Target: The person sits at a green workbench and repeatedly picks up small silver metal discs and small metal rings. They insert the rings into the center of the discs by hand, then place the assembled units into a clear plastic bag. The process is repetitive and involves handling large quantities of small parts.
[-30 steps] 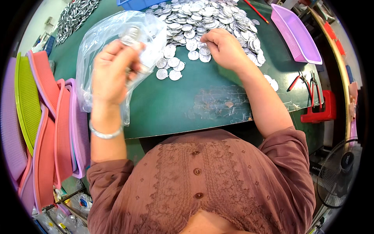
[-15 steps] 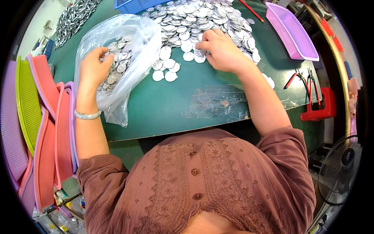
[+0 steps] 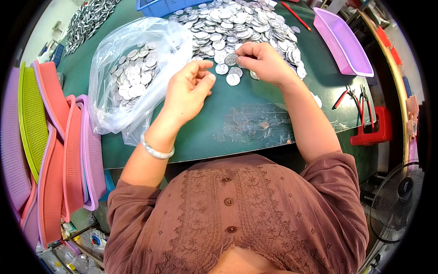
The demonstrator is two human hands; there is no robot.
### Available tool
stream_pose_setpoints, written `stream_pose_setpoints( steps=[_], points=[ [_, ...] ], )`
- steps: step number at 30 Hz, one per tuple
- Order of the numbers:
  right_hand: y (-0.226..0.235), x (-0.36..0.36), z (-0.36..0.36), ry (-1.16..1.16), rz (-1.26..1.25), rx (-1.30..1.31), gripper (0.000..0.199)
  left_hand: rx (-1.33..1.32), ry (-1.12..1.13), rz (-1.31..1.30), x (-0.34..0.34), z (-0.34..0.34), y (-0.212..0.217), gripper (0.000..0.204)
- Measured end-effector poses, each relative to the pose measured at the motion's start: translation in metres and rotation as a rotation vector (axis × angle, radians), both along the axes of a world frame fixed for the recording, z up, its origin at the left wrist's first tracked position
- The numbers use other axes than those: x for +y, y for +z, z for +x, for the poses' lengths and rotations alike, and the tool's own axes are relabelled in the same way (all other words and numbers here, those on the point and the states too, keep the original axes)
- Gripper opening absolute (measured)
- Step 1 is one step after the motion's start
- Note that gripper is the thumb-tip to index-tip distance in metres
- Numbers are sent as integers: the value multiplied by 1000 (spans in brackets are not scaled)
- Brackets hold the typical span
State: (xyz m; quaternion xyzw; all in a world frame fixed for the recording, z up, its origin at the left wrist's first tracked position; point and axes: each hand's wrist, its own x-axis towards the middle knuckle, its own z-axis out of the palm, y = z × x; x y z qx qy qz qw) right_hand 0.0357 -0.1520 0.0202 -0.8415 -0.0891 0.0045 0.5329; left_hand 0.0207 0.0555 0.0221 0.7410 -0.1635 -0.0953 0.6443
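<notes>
A: Status of the transfer?

B: Partial. The clear plastic bag [image 3: 137, 73] at 10 o'clock holds a modest layer of round silver discs [image 3: 134, 75]; the larger disc pile [image 3: 237, 25] at 12 o'clock remains loose on the green surface [image 3: 210, 132].

A: Hand states?

B: Left hand [image 3: 189, 91]: palm up beside the bag mouth, fingers [image 3: 200, 66] loosely curled, apparently holding nothing. Right hand [image 3: 264, 61]: fingers bunched at the pile edge; whether they grip discs, I cannot tell.

A: Materials?

B: Discs: flat, shiny metal. Bag: thin, crinkled film. Surface: matte, with a scuffed patch.
</notes>
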Motion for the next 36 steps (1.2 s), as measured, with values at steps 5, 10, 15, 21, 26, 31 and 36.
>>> stream_pose_setpoints(
  steps=[5,10,15,21,26,31,36],
  points=[
    [6,9,-8,46,250,175,19,91,17,-194,-17,7,-8,27],
    [9,14,-12,156,323,218,18,95,42,-293,-18,6,-15,22],
    [6,19,-15,205,270,70,14,311,-81,-427,-17,7,-18,31],
    [0,4,-6,109,-243,-215,15,655,-152,-578,-8,11,-13,40],
    [-4,7,-12,235,-638,-356,26,699,-189,-622,1,18,-21,44],
    [-6,9,-13,214,-673,-357,26,716,-176,-644,2,19,-22,44],
    [-3,12,-12,193,-561,-250,16,740,-182,-662,3,18,-20,47]
  ],
)
